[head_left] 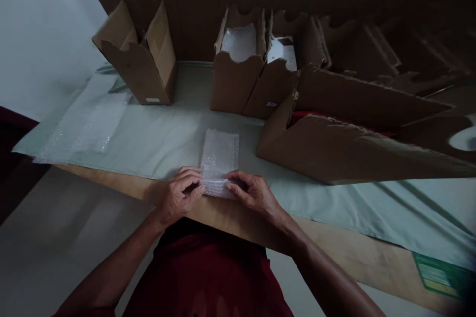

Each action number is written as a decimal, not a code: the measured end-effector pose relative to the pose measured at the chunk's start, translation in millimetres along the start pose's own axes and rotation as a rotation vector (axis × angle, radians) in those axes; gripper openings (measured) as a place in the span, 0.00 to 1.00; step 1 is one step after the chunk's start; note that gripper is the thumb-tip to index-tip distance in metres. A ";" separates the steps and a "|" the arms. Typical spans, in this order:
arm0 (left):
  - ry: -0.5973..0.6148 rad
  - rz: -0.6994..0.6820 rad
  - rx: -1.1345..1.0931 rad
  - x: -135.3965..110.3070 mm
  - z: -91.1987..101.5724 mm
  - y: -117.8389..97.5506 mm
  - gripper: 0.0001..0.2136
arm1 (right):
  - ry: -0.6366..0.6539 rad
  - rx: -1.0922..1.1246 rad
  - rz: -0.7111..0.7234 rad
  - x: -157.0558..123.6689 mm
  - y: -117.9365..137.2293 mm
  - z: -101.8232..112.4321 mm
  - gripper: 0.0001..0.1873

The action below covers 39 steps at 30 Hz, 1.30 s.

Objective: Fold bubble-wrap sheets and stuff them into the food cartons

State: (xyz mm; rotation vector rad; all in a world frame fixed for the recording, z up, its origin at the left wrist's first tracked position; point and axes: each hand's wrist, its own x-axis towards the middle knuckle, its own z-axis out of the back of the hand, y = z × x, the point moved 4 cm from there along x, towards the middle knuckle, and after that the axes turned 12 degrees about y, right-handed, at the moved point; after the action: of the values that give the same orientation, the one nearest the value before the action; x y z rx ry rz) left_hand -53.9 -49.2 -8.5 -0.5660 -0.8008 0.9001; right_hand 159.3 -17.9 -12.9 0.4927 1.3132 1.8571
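A small sheet of bubble wrap (pixel 220 154) lies on the pale green cloth (pixel 167 141) near the table's front edge. Its near end is rolled or folded over. My left hand (pixel 180 197) pinches the near left corner of that fold with curled fingers. My right hand (pixel 251 192) grips the near right corner, fingers pressed on the wrap. Whether anything is wrapped inside is hidden.
A stack of bubble wrap sheets (pixel 87 126) lies at the left. An open cardboard box (pixel 139 62) stands behind it. Two more open boxes (pixel 238 67) stand at the centre back. A long cardboard box (pixel 345 133) lies at the right. The wooden table edge (pixel 334 245) runs along the front.
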 end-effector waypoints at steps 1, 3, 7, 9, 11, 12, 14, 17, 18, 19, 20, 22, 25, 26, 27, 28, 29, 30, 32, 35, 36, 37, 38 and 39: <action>-0.029 0.011 0.022 0.2 -1.3 1.4 0.05 | -0.015 -0.021 0.001 1.3 -0.3 -0.7 0.10; -0.063 0.056 0.070 0.8 -4.3 4.2 0.04 | -0.052 -0.088 -0.006 1.9 -0.6 -1.2 0.09; -0.070 0.240 0.124 1.0 -9.4 10.4 0.04 | -0.118 -0.270 -0.001 -3.9 0.7 -0.4 0.09; -0.061 0.294 0.121 0.6 -11.3 12.0 0.05 | -0.125 -0.315 0.021 -7.8 1.7 0.2 0.10; -0.051 0.316 0.110 0.8 -12.5 12.9 0.06 | -0.138 -0.348 0.055 -11.4 3.6 1.6 0.11; -0.049 0.323 0.105 1.1 -12.5 13.3 0.06 | -0.156 -0.383 0.080 -13.3 5.6 2.5 0.12; -0.051 0.333 0.100 2.3 -11.6 13.8 0.06 | -0.201 -0.498 0.140 -17.4 11.7 4.0 0.13; -0.051 0.328 0.106 4.8 -9.5 12.9 0.06 | -0.197 -0.678 0.239 -24.1 21.9 0.8 0.14; -0.047 0.328 0.106 5.5 -9.4 12.5 0.06 | -0.168 -0.718 0.269 -26.1 24.1 -1.7 0.14; -0.043 0.336 0.105 6.0 -9.6 12.5 0.06 | -0.131 -0.748 0.292 -27.8 25.1 -4.5 0.15; -0.041 0.348 0.104 6.3 -10.1 12.7 0.06 | -0.092 -0.774 0.308 -29.0 25.0 -7.3 0.15; -0.043 0.381 0.103 6.7 -12.1 14.1 0.07 | -0.034 -0.813 0.320 -29.5 21.4 -11.9 0.16; -0.040 0.423 0.101 8.0 -14.7 16.6 0.11 | -0.012 -0.854 0.346 -24.5 11.9 -14.7 0.16; -0.033 0.433 0.102 8.6 -14.5 16.9 0.11 | -0.014 -0.864 0.361 -21.7 8.6 -14.5 0.16; -0.022 0.437 0.107 9.3 -13.5 16.5 0.11 | -0.013 -0.868 0.375 -18.6 5.7 -13.9 0.16; -0.012 0.423 0.115 9.9 -11.5 14.9 0.12 | -0.011 -0.862 0.387 -15.4 3.4 -12.6 0.16; 0.001 0.393 0.126 10.4 -8.8 12.1 0.13 | -0.012 -0.843 0.394 -12.3 2.0 -10.4 0.16; 0.019 0.349 0.140 10.6 -5.8 8.2 0.14 | -0.015 -0.807 0.393 -9.6 1.7 -7.5 0.16; 0.076 0.240 0.163 10.3 -1.1 -0.9 0.20 | -0.013 -0.693 0.369 -5.0 3.9 0.1 0.14; 0.160 0.128 0.151 8.5 0.0 -11.0 0.20 | 0.051 -0.461 0.274 0.0 10.2 11.5 0.14; 0.160 0.109 0.137 8.1 -0.4 -12.6 0.17 | 0.092 -0.378 0.229 1.2 11.8 14.1 0.14; 0.149 0.101 0.122 8.1 -1.0 -13.1 0.15 | 0.135 -0.298 0.179 2.2 12.7 15.9 0.14; 0.134 0.103 0.109 8.5 -1.8 -12.6 0.13 | 0.178 -0.228 0.128 2.8 12.6 16.7 0.15; 0.120 0.117 0.103 9.3 -2.8 -11.2 0.11 | 0.207 -0.181 0.082 3.1 11.9 17.1 0.15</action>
State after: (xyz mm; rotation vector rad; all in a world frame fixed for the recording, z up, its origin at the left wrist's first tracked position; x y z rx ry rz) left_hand -43.0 -47.3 1.4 -0.5752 -0.6142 0.9992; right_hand 164.7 -6.9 4.2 0.2679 1.2574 2.1172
